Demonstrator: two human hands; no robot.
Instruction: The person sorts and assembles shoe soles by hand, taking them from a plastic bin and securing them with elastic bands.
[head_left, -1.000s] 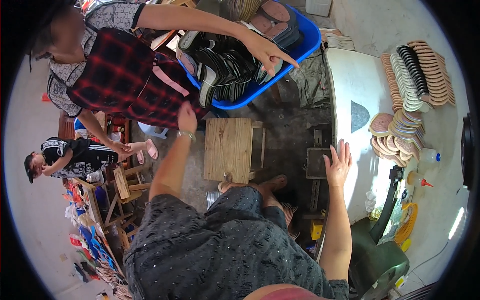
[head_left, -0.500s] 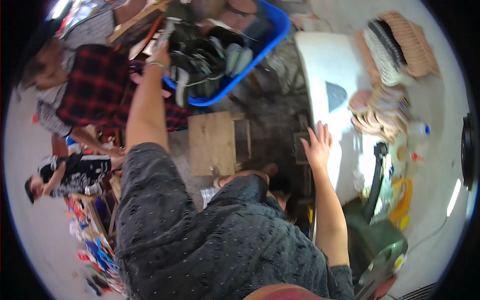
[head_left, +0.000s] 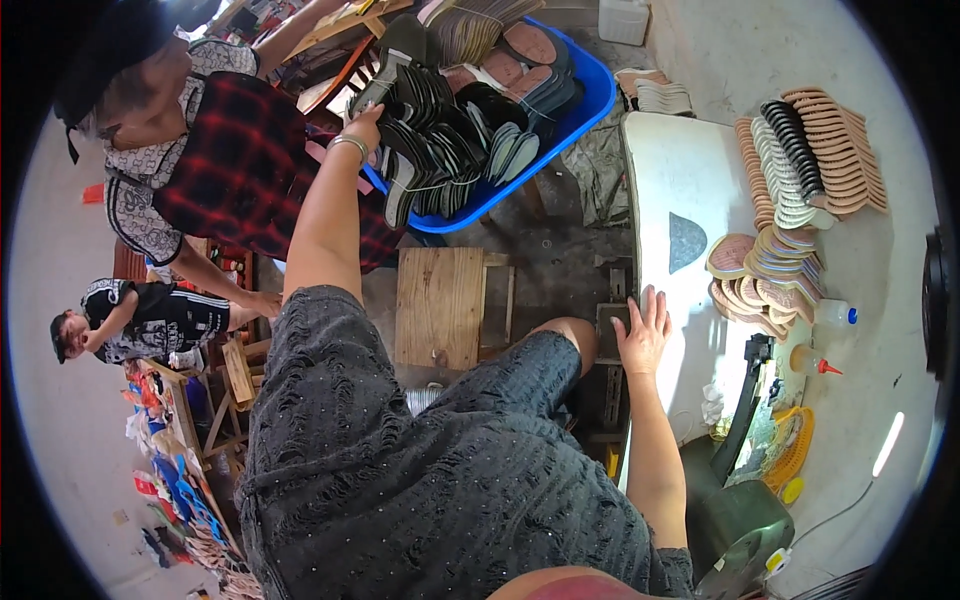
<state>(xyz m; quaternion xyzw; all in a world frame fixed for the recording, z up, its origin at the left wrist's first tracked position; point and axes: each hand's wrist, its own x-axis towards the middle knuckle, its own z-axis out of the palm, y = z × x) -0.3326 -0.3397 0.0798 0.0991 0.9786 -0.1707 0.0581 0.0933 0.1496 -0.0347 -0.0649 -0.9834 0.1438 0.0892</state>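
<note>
My left hand (head_left: 362, 125) reaches far forward to the near left side of a blue plastic tub (head_left: 590, 110). Its fingers are closed at the edge of a tied bundle of dark shoe soles (head_left: 412, 140); part of the grip is hidden. More bundles of black, grey and pinkish soles fill the tub. My right hand (head_left: 645, 335) lies spread on the near left edge of a white worktable (head_left: 655, 165), holding nothing. A dark grey sole-shaped patch (head_left: 687, 243) shows on the tabletop beyond it.
Stacks of tan insoles (head_left: 830, 150) line the table's right side, near a red-tipped bottle (head_left: 812, 360) and a green machine (head_left: 745, 530). A wooden stool (head_left: 440, 305) stands before me. A co-worker in a checked apron (head_left: 240, 180) stands left of the tub; another person (head_left: 150, 320) sits behind.
The whole view has shifted and turned sharp after blur. My left hand is still at the soles in the tub, and my right hand still rests on the table edge.
</note>
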